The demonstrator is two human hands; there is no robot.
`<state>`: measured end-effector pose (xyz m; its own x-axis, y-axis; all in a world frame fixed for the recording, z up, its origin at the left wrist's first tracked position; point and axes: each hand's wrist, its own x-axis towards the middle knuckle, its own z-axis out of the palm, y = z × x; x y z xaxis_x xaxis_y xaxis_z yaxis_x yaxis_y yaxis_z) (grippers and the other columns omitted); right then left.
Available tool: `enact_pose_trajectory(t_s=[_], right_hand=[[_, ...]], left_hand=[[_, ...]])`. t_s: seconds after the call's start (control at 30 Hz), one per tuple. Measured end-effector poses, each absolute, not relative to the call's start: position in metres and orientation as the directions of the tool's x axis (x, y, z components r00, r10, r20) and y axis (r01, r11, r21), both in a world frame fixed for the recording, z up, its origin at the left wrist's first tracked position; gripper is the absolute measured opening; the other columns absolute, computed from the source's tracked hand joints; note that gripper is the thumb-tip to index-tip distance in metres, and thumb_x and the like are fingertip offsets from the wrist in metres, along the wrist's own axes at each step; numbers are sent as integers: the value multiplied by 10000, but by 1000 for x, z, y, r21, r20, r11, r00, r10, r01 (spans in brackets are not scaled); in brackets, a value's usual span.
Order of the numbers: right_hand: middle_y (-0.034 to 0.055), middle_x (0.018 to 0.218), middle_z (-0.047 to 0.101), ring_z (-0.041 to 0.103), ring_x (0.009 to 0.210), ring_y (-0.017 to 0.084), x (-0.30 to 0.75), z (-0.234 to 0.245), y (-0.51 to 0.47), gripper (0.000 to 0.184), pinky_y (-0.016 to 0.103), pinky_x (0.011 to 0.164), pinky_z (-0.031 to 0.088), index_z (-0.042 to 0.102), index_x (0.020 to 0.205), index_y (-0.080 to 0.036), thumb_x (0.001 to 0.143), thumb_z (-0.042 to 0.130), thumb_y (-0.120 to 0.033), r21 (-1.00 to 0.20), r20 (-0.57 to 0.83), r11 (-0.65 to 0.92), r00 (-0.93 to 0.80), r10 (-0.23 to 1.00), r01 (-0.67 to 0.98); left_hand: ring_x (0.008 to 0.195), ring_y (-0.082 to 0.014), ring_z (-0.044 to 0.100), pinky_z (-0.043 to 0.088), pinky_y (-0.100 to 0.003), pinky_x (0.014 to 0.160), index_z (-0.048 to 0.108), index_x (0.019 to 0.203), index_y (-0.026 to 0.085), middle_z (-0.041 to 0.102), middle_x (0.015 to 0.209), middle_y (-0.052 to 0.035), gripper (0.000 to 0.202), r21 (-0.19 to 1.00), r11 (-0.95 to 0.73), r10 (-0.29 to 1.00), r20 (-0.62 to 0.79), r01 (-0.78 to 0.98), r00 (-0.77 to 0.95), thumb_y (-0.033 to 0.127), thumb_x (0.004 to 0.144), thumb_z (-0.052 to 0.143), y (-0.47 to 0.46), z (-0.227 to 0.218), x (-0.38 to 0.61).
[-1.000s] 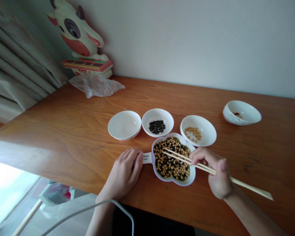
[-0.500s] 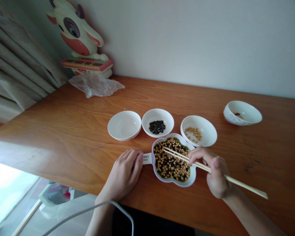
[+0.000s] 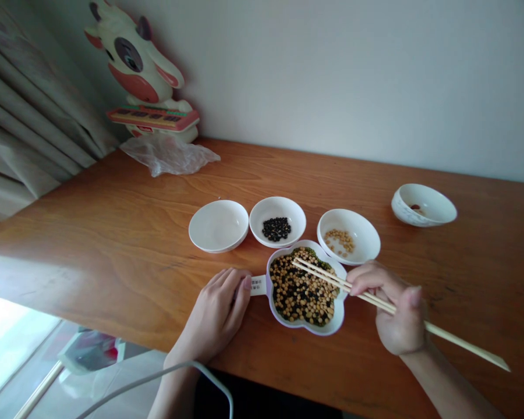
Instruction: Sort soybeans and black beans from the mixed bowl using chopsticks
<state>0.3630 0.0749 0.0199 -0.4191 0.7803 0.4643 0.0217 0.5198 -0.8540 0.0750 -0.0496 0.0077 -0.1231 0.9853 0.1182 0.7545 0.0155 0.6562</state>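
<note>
My left hand (image 3: 220, 311) is closed around the short handle of a flower-shaped dish (image 3: 268, 299) with a pale purple rim. Mixed beans (image 3: 305, 291), tan, black and some green, fill that dish. Between the fingers of my right hand (image 3: 397, 308) is a pair of wooden chopsticks (image 3: 458, 343), their tips over the beans near the dish's middle. I cannot make out any bean between the tips. Behind the dish stand a white bowl of black beans (image 3: 276, 229) and a white bowl (image 3: 367, 237) of tan beans. An empty white bowl (image 3: 218, 227) is at their left.
Farther right is a patterned white bowl (image 3: 402, 209) with a few small brownish bits inside. A crumpled clear plastic bag (image 3: 170, 156) lies before a cow-shaped toy keyboard (image 3: 144, 75) at the back left. A grey cable (image 3: 157, 375) crosses my left forearm.
My right hand has shifted right and slightly back along with the chopsticks, whose tips stay over the beans. The left hand keeps its grip; the whole view has moved slightly.
</note>
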Motion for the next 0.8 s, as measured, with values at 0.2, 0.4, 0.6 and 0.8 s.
enact_pose_trajectory(t_s=[0.2,0.4,0.6,0.8], right_hand=[[83,803,705,636,786,297,384,23,91,669,466,735,468,800,867,-313,1030,274,-693,-745,643,665,-213,736,51],[99,820,677,622,782,302,387,24,97,685,453,683,428,770,833,-300,1003,272,-739,-728,656,667,-122,745,157],[105,821,669,621,797,309,383,25,92,706,459,693,435,758,813,-290,976,272,-776,-763,617,631,-135,775,141],[74,801,683,628,765,257,367,23,76,685,412,702,470,739,804,-258,1053,221,-631,-856,481,515,-308,821,37]], left_hand=[[788,-196,608,446,-327,749,486,879,241,620,857,-18,257,656,10,984,128,755,-124,301,1118,411,-49,8,75],[783,-199,609,446,-330,749,483,870,241,621,853,-21,270,646,11,983,133,763,-126,312,1119,405,-49,7,75],[789,-203,597,443,-338,764,484,879,242,617,858,-24,271,656,26,985,111,754,-130,321,1123,395,-49,8,75],[804,-213,600,449,-340,762,482,880,245,625,870,-33,271,659,21,986,113,752,-126,322,1122,388,-50,8,75]])
